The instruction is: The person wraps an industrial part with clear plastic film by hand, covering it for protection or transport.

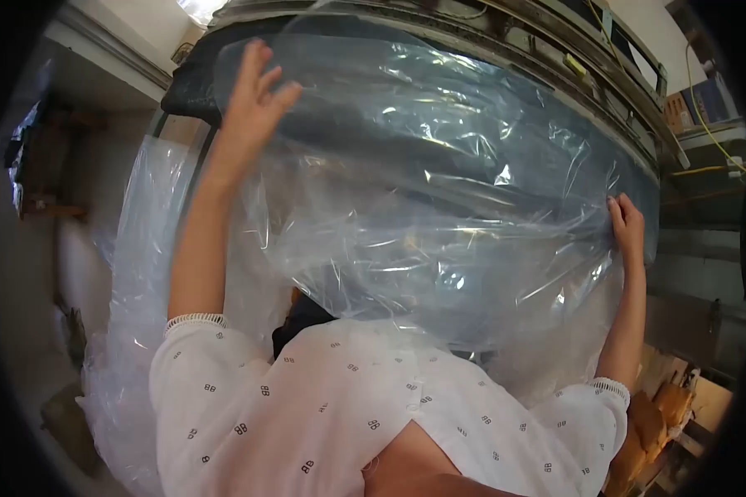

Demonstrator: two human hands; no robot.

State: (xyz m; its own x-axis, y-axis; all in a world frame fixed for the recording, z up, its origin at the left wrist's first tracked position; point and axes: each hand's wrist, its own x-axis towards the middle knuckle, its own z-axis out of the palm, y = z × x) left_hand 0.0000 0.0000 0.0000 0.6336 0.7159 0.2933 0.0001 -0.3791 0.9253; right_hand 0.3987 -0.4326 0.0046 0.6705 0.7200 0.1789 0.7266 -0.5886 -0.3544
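A large sheet of clear plastic film [448, 240] spreads in front of me, creased and shiny, over a dark table surface [315, 91]. Its near part hangs down toward my body. My left hand [259, 103] is at the far left of the film, raised with the fingers apart and nothing gripped. On the right, my right hand [627, 222] pinches the film's side edge, and folds run inward from that grip. The tips of those fingers are partly hidden by the gathered film.
Beyond the dark surface runs a long machine frame [547, 37] with metal rails. More clear film [145, 248] hangs down at the left in a loose heap. Yellow cords [709, 132] are at the far right. Orange-brown bundles [651, 427] lie at the lower right.
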